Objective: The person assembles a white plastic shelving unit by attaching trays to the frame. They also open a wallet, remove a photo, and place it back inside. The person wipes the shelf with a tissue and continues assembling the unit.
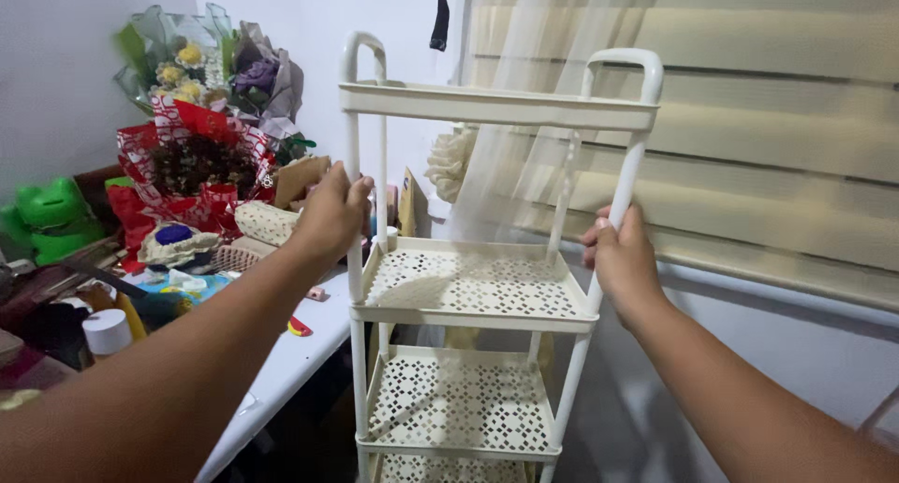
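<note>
**Head view: two hands gripping a tiered cream rack by its side poles**

Head camera is looking down at a cluttered white table (281,375) on the left, where two wrapped bouquets are standing: one in red paper (192,164) and one in grey and green paper (225,71). A green frog-shaped toy (51,216) is sitting at the far left edge.

Moving right, the left hand (332,213) is clenching around the rack's near-left pole. The cream rack (473,286) is standing upright between the table and the window blind (749,127), with a sheer curtain (524,108) hanging behind it. The right hand (623,258) is wrapping around the near-right pole, fingers closed on it at about the same height.

Counting: four perforated shelves are showing, the lowest cut off by the frame, and two looped handles are rising above the top shelf.

Judging from the grip, holding both poles at matching height is keeping the rack level; squeezing evenly and keeping it vertical seems the sound way to handle so tall and light a frame.
</note>
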